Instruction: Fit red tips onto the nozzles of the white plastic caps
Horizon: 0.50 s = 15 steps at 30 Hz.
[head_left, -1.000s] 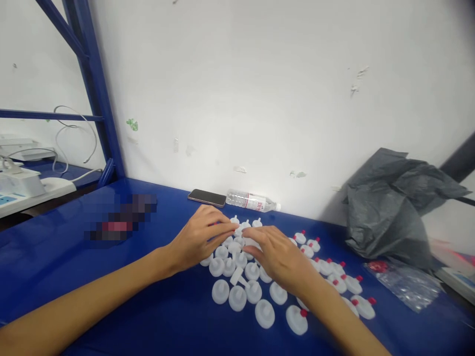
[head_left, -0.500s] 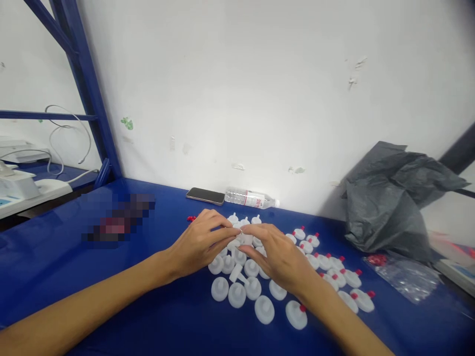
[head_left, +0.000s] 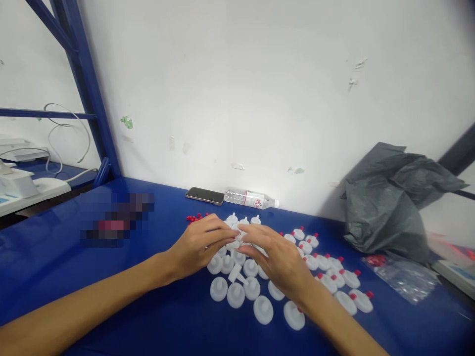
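Observation:
My left hand [head_left: 204, 244] and my right hand [head_left: 276, 254] meet fingertip to fingertip over a cluster of white round plastic pieces with a short nozzle [head_left: 236, 295]. The left fingers are pressed together. The right thumb and index finger curve around something whitish, which I cannot tell from the pieces behind it. A white T-shaped piece [head_left: 235, 273] lies tilted among the discs below my hands. To the right are several white pieces with red caps [head_left: 351, 279] on their nozzles. Loose red caps [head_left: 193, 218] lie just beyond my left hand.
A phone [head_left: 205, 196] and a clear water bottle [head_left: 248, 198] lie along the wall. At right, a grey plastic bag [head_left: 389, 198] stands behind a clear bag holding red bits [head_left: 408, 279]. A blurred-out object [head_left: 118, 220] lies left on the blue table [head_left: 159, 316].
My hands have shifted slightly left and stay fingertip to fingertip. More of the loose red caps shows beyond the left hand. The whitish thing between the fingers shows less clearly.

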Each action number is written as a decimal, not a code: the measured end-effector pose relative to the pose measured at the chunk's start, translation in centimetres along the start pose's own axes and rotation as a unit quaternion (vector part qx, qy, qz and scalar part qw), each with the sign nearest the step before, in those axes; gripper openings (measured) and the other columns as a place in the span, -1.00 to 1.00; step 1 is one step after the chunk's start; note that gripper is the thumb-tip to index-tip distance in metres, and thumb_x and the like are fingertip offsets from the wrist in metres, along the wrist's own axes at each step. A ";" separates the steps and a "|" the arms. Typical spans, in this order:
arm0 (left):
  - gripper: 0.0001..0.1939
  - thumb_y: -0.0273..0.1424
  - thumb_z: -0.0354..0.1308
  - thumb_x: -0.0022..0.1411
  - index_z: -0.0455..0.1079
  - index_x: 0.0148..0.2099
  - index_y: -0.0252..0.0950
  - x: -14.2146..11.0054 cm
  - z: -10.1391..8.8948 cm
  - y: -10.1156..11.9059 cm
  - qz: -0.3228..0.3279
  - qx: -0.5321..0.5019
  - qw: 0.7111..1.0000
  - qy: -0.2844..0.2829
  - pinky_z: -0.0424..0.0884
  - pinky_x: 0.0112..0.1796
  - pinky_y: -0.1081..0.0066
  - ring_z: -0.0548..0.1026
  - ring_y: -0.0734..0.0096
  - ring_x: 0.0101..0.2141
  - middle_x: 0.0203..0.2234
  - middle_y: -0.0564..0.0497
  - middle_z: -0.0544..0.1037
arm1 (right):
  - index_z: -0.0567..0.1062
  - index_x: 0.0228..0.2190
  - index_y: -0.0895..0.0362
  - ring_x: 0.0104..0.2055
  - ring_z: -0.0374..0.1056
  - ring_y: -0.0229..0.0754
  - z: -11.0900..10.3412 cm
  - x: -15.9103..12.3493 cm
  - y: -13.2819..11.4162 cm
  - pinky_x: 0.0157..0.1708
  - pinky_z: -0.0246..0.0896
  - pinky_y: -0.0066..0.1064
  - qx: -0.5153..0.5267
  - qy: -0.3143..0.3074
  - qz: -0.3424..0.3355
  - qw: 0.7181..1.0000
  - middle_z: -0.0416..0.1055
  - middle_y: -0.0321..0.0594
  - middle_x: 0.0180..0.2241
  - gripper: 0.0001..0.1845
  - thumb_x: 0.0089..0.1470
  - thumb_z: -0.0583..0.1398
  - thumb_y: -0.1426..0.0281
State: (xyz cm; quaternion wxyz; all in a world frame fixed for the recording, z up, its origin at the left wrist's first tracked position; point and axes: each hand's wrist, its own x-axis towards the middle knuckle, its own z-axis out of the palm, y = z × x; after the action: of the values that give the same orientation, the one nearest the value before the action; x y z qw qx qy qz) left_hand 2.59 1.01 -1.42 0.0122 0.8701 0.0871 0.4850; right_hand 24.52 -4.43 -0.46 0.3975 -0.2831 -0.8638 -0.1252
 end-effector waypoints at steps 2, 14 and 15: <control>-0.76 -0.61 0.17 0.30 0.48 -0.02 -0.30 0.1 0.1 0.5 -0.014 -0.021 0.999 0.036 0.39 -0.30 0.38 0.48 0.44 -0.33 -0.32 -0.04 0.59 | 0.32 0.01 0.09 0.14 0.39 -0.21 0.1 -0.1 -0.2 0.18 0.33 -0.32 -0.005 0.016 -0.013 1.000 0.52 -0.16 0.02 -0.68 0.25 0.22 0.51; -0.81 -0.59 0.13 0.33 0.49 -0.07 -0.32 1.3 -0.5 0.5 -0.039 0.004 0.999 -0.002 0.43 -0.29 0.39 0.47 0.42 -0.33 -0.33 -0.04 0.59 | 0.32 0.13 0.17 0.16 0.35 -0.14 -0.8 0.9 -0.5 0.21 0.30 -0.26 -0.066 -0.005 -0.049 0.997 0.48 -0.06 0.05 -0.55 0.24 0.20 0.58; -0.80 -0.56 0.12 0.35 0.49 -0.04 -0.31 1.4 -0.6 0.0 -0.040 0.027 0.999 -0.011 0.44 -0.27 0.38 0.48 0.41 -0.31 -0.31 -0.05 0.60 | 0.30 0.16 0.16 0.16 0.35 -0.13 -0.9 1.1 -0.1 0.19 0.32 -0.25 -0.077 -0.013 -0.032 0.996 0.47 -0.05 0.04 -0.54 0.25 0.18 0.57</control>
State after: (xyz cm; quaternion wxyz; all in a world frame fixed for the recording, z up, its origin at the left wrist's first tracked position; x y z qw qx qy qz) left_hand 2.78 1.17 0.09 0.0095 0.8710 0.1346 0.4723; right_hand 24.47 -4.49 0.93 0.3587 -0.2871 -0.8653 -0.2004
